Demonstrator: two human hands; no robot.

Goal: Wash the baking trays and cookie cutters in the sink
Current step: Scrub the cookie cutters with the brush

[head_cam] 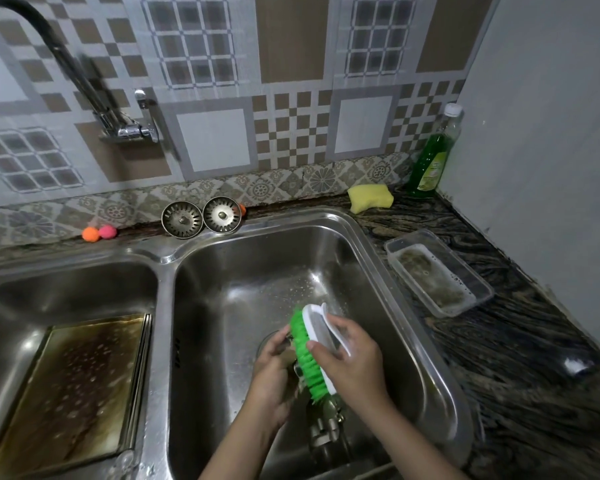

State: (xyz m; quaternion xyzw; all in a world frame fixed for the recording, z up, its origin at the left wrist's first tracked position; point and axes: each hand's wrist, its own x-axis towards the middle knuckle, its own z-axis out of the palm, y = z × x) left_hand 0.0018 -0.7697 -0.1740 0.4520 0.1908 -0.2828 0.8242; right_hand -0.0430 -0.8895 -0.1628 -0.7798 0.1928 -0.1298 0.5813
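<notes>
Bristles of a green scrub brush (307,355) are pressing against a small metal piece, seemingly a cookie cutter (290,355), over the right sink basin (243,299). The right hand (352,362) is gripping the brush by its white back, fingers curled over the top. The left hand (274,372) is clasping the cutter, mostly hiding it, so its shape is hard to tell. Just below the hands, more metal pieces (326,427) are lying in the basin, too blurred to identify. Well to the left of the left hand, a stained baking tray (80,386) is sitting in the left basin (66,285). Beyond the right hand, a clear plastic container (437,271) is resting on the counter, with a yellow sponge (369,197) and a green soap bottle (430,161) farther back.
</notes>
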